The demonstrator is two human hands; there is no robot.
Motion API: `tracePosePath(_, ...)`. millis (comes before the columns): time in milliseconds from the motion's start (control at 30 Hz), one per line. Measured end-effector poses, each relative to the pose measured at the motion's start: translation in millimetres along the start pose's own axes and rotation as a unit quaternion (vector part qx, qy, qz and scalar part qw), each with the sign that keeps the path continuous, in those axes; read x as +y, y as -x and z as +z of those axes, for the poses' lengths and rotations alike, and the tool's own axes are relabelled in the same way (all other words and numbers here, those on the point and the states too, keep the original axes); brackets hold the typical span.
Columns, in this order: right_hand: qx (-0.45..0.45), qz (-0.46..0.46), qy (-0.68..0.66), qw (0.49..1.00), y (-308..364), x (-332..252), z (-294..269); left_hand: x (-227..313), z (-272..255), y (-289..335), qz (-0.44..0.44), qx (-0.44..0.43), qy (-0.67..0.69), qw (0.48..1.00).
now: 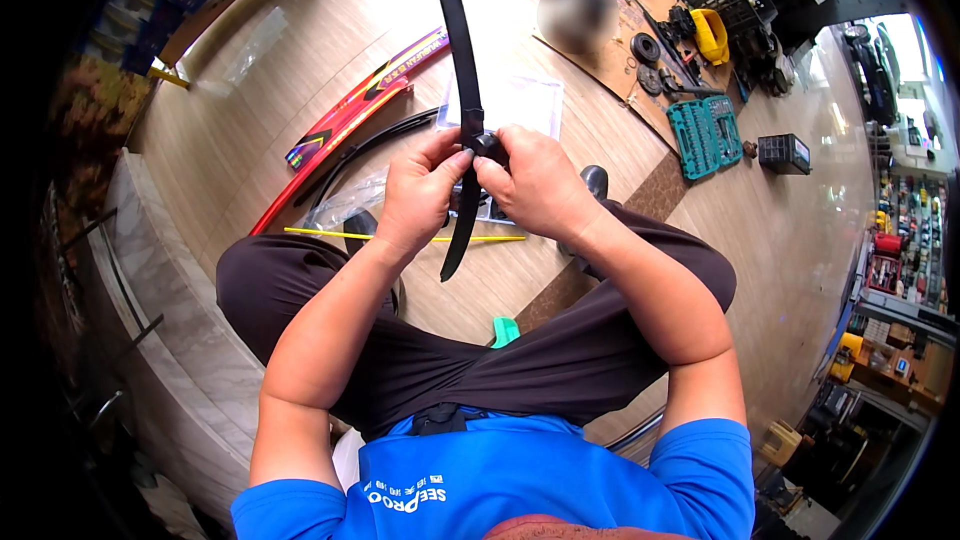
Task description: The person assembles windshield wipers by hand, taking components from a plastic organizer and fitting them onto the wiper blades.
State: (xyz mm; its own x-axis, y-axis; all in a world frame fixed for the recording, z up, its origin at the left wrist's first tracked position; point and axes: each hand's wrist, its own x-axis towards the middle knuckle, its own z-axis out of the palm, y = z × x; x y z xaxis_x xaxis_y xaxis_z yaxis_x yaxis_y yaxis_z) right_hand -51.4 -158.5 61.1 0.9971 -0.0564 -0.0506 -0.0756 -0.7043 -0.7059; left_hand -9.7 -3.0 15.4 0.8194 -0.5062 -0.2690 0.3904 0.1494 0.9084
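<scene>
Glossy floor [790,240] below; left fingers [455,164] and right fingers [493,178] pinch a slender, curved black strip [464,70].

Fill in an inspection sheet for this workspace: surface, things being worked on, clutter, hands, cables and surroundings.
Surface: glossy beige floor, crossed by a dark brown band.
Job's things: long, narrow black strip, held above the floor; small black fitting against it, its details too small to tell.
Clutter: long red printed package, thin yellow rod, open teal tool case, flat brown board bearing loose parts.
Hands: left hand pinches the strip; right hand has its fingers closed on the fitting.
Cables: nothing seen that is plainly a cable.
Surroundings: crowded shelves at right; pale, stone-look ledge at left.
</scene>
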Motion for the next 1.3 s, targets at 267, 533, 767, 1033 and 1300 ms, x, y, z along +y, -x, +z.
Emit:
tracePosePath(267, -0.11, 0.1, -0.139, 0.979, -9, 12, -1, -5, -7, -1, -0.016, 0.019, 0.004, 1.0)
tracePosePath(533, -0.033, 0.077, -0.235, 0.968, -17, 24, 14, 7, -4, -1, 0.01, -0.065, 0.063, 0.996)
tracePosePath(767, -0.199, 0.073, -0.524, 0.825, -15, 19, 20, 2, -7, 3, -0.02, -0.084, 0.037, 0.996)
tracePosePath(1033, -0.183, 0.033, -0.508, 0.841, -12, 28, 30, 4, -3, 10, -0.031, -0.079, 0.066, 0.994)
tracePosePath(1300, -0.119, 0.032, -0.506, 0.854, -7, 17, 33, 5, 0, 11, -0.023, -0.067, 0.11, 0.991)
